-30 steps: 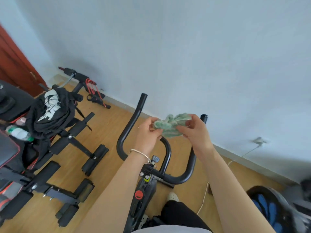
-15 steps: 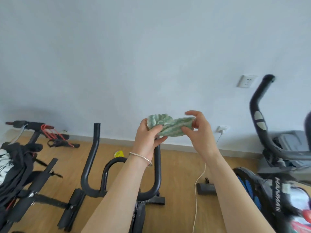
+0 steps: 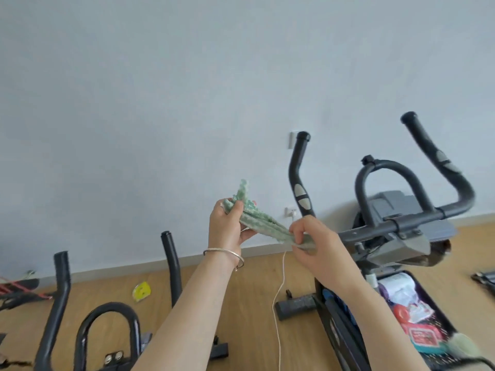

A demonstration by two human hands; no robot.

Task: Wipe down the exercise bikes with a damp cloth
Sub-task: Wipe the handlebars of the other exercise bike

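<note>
A green and white cloth (image 3: pixel 257 223) is stretched in the air between both hands, in front of the wall. My left hand (image 3: pixel 227 226) grips its upper end, with a bracelet on that wrist. My right hand (image 3: pixel 316 239) pinches its lower end. A black exercise bike with curved handlebars (image 3: pixel 417 220) and a grey console stands at the right, just beyond my right hand. A second black bike's handlebars (image 3: pixel 107 325) rise at the lower left.
A white cable (image 3: pixel 278 295) runs from a wall socket (image 3: pixel 290 211) down across the wooden floor. A yellow object (image 3: pixel 142 291) lies on the floor. Packets lie in a dark tray (image 3: pixel 417 314) at the lower right. Red bands (image 3: pixel 16 287) show at the left edge.
The view has swung right, from the left bike toward the right bike. The cloth went from a bunch held between my hands to a stretched strip, my right hand lower.
</note>
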